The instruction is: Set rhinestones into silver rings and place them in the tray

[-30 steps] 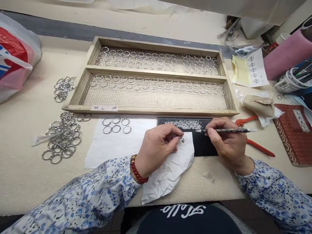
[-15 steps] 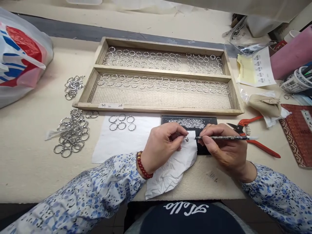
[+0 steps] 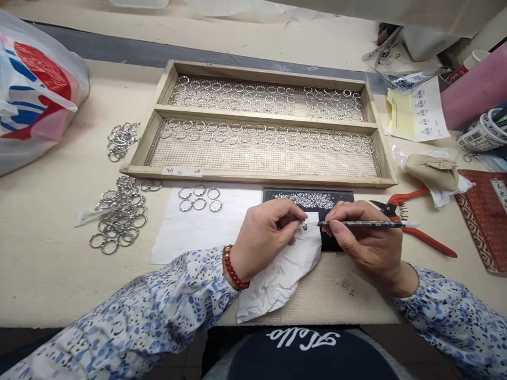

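My left hand [image 3: 263, 235] is closed in a pinch on a small silver ring [image 3: 304, 226], held over a crumpled white paper [image 3: 282, 274]. My right hand [image 3: 366, 237] grips a thin dark pick-up pen [image 3: 368, 224] with its white tip pointing left, almost touching the ring. Just behind both hands lies a black tray [image 3: 336, 196] strewn with tiny clear stones [image 3: 307, 200]. Several finished rings [image 3: 199, 198] lie on a white sheet [image 3: 198, 232] to the left.
A wooden mesh rack [image 3: 261, 177] with rows of rings stands behind. Loose metal rings [image 3: 119, 219] pile up at left beside a plastic bag [image 3: 35, 95]. Red-handled pliers [image 3: 415, 232], a cloth pouch [image 3: 430, 169], labels and a pink roll [image 3: 475, 87] crowd the right.
One second ago the pen tip was over the black tray; it has moved left to the ring in my left hand. My view has shifted slightly.
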### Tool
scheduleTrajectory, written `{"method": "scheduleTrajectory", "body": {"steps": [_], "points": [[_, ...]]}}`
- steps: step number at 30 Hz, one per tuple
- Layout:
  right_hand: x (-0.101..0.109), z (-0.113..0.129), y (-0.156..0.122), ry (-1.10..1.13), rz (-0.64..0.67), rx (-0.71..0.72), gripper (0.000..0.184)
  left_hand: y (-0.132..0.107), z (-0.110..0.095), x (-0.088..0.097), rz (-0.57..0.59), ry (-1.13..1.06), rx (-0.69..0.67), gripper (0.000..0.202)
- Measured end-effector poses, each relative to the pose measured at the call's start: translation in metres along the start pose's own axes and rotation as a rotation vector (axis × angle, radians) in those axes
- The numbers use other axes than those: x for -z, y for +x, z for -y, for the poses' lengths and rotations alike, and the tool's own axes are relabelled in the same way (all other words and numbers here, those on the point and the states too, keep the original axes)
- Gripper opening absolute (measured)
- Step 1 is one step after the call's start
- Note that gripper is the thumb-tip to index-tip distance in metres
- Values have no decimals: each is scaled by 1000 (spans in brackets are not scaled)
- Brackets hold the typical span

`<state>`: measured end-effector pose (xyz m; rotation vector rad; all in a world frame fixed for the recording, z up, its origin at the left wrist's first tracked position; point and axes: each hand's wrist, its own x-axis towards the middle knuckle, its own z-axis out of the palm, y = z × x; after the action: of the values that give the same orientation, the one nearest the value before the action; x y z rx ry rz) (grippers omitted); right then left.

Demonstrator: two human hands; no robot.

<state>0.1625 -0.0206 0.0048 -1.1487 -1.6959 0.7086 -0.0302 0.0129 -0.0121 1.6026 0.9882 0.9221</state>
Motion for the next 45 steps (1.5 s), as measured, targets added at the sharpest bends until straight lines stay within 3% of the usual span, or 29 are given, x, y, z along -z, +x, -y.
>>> {"method": "scheduleTrajectory", "body": {"steps": [8,16,35,40,45], "points": [[3,4,2,-21,-36,-31,6,2,-2,0,4,-2,16,15],[14,-6,8,-252,-166,-53,9,0,-4,3,-19,11,38,18],[16,-12,9,-359,-97,-55,10,2,-4,3,-14,13,39,14],[15,-8,9,-299,-122,-59,10,2,-4,3,-15,4,31,14],[8,2,5,-44,-84,6,8,2,-6,2,-13,29,29,15]]}}
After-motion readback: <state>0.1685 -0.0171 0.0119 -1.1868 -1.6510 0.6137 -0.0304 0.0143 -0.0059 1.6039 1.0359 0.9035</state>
